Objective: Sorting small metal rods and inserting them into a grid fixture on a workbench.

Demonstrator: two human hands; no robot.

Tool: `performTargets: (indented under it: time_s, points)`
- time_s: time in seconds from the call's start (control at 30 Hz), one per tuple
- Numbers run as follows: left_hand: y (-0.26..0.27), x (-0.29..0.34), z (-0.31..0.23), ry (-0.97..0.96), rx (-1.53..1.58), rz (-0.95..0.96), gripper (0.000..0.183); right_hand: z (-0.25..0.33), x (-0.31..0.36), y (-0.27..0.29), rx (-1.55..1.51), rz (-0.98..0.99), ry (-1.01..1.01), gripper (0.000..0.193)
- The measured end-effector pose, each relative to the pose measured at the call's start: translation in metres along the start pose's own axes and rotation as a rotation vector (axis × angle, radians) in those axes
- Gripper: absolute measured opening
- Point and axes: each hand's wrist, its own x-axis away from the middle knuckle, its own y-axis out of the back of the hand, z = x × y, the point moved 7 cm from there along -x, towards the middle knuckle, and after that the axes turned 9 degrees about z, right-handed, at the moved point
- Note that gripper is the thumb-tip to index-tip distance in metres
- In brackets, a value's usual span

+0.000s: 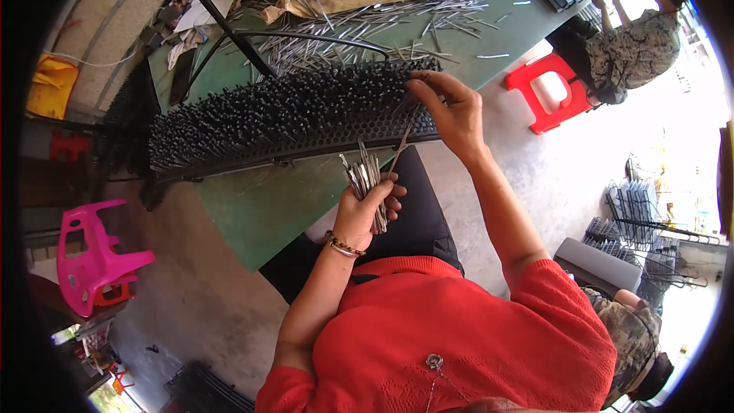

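Observation:
My left hand is closed round a bundle of thin silvery metal strips, held upright just below a long black perforated rack. One strip leans away from the bundle toward the rack's right end. Dense rows of dark, shiny-tipped rods stand in the rack's holes; its near rows of holes are bare. My right hand is at the rack's right end, thumb and forefinger pinched together at the rods. What sits between those fingertips is too small to make out.
Beneath the rack lies a green tabletop, strewn farther back with loose metal strips. A black metal bar rises behind the rack. Another person works at the far right beside a red stool. A pink stool stands at left.

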Motion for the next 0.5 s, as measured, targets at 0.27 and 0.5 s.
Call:
performTargets:
  time_s: [0.27, 0.5]
  points:
    - [0.006, 0.009, 0.004, -0.009, 0.005, -0.017, 0.024, 0.015, 0.000, -0.006, 0.201, -0.047, 0.178, 0.021]
    - [0.004, 0.009, 0.004, -0.014, 0.009, -0.005, 0.023, 0.017, 0.007, -0.008, 0.310, -0.080, 0.243, 0.023]
